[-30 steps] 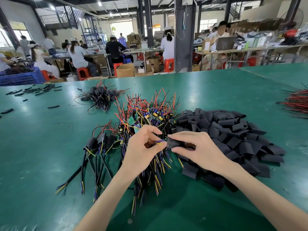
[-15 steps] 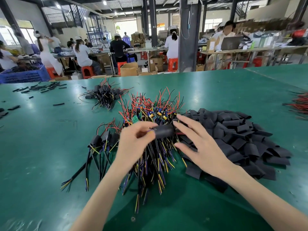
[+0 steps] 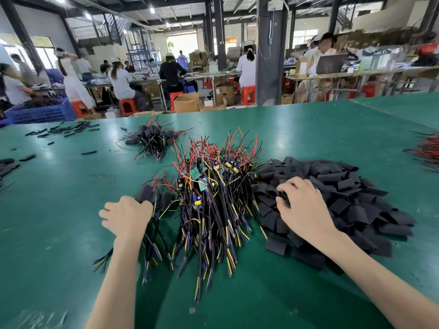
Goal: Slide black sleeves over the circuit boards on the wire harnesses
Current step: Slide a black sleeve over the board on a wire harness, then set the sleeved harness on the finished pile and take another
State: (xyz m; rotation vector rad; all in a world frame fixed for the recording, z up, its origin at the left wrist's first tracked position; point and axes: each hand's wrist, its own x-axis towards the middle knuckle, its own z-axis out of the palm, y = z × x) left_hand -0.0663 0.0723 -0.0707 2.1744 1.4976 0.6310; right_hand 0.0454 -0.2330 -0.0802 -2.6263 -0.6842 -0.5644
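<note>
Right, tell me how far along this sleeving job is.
Done: two small sleeved bunches, the far bunch and the near bunch at the left hand. In hand: the right hand is on the loose sleeve pile. Left: the large middle heap of harnesses with bare boards, most of the job.

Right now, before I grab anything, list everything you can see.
table: one, green, under everything
black sleeves: one large pile, black, right of centre
bare harnesses: one heap, multicoloured wires with boards, centre
sleeved harnesses: small group, black, left of the heap
far bundle: one, black-sleeved, behind the heap
black scraps: scattered, black, far left
red wires: one bundle, red, right edge
crate: one, blue, beyond the table's left end
left hand: one, on the sleeved harnesses, grip unclear
right hand: one, fingers spread on the black sleeves
</note>
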